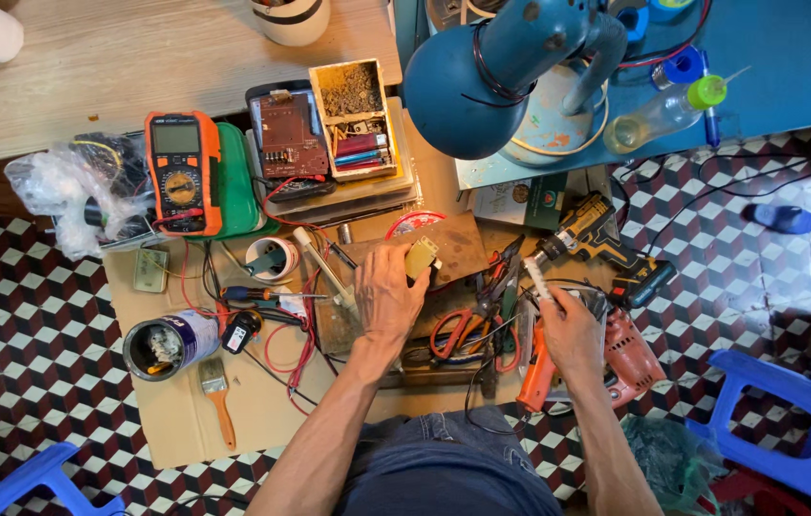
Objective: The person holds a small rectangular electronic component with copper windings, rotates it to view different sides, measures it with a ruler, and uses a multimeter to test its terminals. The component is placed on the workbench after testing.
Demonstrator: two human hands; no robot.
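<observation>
Two hands amid clutter: multimeter (181, 172), drill (597, 239), scissors (458, 330).

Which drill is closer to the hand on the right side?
The orange-red drill. It lies right under the right hand, while the yellow-and-black drill sits farther up, beyond the fingers, near the blue lamp.

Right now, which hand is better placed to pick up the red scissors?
Probably the right hand: the scissors lie between both hands, but the left hand already holds a small yellowish board. The right holds only a thin white stick.
</observation>
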